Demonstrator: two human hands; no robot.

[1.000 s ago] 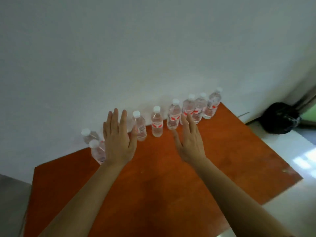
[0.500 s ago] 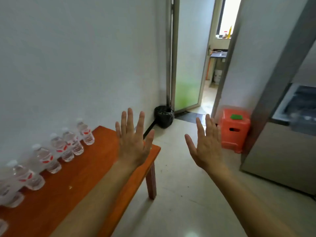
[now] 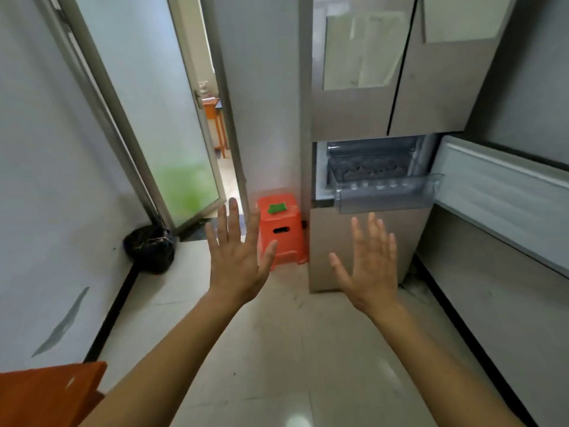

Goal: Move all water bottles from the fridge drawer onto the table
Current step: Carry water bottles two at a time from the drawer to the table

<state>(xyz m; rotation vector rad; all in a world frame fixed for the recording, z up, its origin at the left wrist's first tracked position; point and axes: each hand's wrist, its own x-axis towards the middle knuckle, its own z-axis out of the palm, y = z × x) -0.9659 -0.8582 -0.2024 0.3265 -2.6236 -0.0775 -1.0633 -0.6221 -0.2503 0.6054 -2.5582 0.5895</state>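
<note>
Both your hands are empty. Your left hand (image 3: 237, 260) and right hand (image 3: 369, 269) are raised in front of you with palms forward and fingers straight and spread, touching nothing. The fridge drawer (image 3: 388, 195) stands pulled out of the fridge (image 3: 354, 112) at the far right, beyond your right hand and well apart from it. The open fridge door (image 3: 498, 192) is on its right and the orange plastic stool (image 3: 281, 232) on the floor to its left. Behind the drawer's clear front wall is a row of small pale dots that I take to be the caps of the water bottles (image 3: 380, 187). The bodies are too blurred to make out, so I cannot tell how many are there. Only a corner of the orange table (image 3: 46, 392) shows, near you at the lower left. Expect each bottle to be fairly hefty for its size if full. The plastic walls are probably thin and will dent under a hard squeeze, and they may be damp and slick from the cold. Wrap your fingers and thumb round the body just under the shoulder, where the bottle is stiffest, or round the middle over the label for friction. Don't pinch the cap alone. The drawer front rises in front of the bottles, so lift each one straight up before you bring it toward you. One bottle per hand looks manageable.
</note>
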